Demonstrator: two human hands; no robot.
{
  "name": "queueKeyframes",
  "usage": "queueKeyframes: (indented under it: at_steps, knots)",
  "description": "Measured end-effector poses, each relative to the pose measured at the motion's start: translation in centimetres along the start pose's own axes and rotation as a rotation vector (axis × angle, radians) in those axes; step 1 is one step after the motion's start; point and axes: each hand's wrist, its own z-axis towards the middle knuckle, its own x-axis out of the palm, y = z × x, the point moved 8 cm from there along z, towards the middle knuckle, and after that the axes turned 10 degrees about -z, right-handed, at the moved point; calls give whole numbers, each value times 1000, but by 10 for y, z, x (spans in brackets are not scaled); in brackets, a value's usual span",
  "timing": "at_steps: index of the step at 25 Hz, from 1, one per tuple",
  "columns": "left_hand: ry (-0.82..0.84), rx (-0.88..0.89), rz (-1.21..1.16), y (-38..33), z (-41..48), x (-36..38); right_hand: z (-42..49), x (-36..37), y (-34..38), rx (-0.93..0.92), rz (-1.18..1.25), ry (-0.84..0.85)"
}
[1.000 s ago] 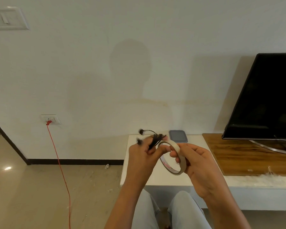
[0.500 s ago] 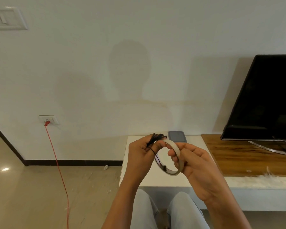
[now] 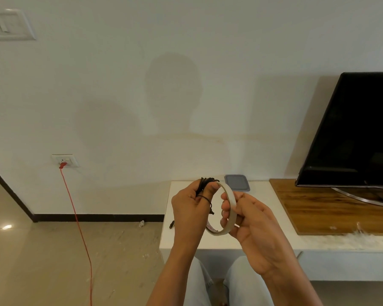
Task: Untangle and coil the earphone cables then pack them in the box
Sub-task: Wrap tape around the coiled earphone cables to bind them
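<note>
My left hand grips a coiled bundle of black earphone cable, whose loops stick up above the fist while a strand hangs down by the thumb. A thin cream roll of tape is held in my right hand, fingers curled round its rim. The thumb of the left hand touches the top of the roll. Both hands hover above the white table. A grey flat box lies on the table behind the hands, by the wall.
A black television stands on a wooden board at the right. A small dark piece lies at the table's left edge. A red cord runs from a wall socket down across the floor.
The earbuds that stuck out above the left hand a second ago are now tucked into the bundle. Both hands and the tape roll stayed nearly in place.
</note>
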Motion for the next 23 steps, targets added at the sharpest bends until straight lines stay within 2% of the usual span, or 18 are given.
queueKeyframes:
  at_steps: [6,11,23]
  knots:
    - [-81,73,31,-8,-9,3,2,0,-2,3,68,-43]
    - [-147,68,9,-9,-10,1,-1,3,2,-38,148,1]
    - [-270,-4,14,-8,-15,-3,-6,7,7,-99,91,-23]
